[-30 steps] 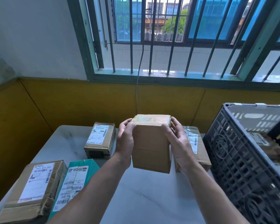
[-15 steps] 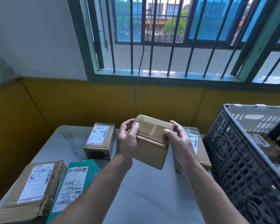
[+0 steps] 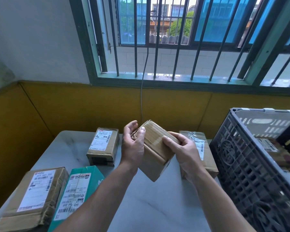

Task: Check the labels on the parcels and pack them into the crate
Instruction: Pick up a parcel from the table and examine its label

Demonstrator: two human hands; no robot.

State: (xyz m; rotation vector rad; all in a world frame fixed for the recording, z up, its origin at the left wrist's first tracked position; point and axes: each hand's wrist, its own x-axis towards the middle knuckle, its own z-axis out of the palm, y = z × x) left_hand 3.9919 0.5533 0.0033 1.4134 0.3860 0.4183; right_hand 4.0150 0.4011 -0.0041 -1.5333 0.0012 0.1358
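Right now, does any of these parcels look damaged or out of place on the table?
Only small things. The large brown parcel at front left has a creased, wrinkled side. The plain parcel gripped by the left hand and right hand is tilted in the air, and no label shows on its visible faces.

A white counter [image 3: 154, 206] stands by a yellow wall [image 3: 74, 106]. Above is a window [image 3: 157, 82] with dark bars [image 3: 135, 61]. A thin grey wire [image 3: 141, 97] hangs down.
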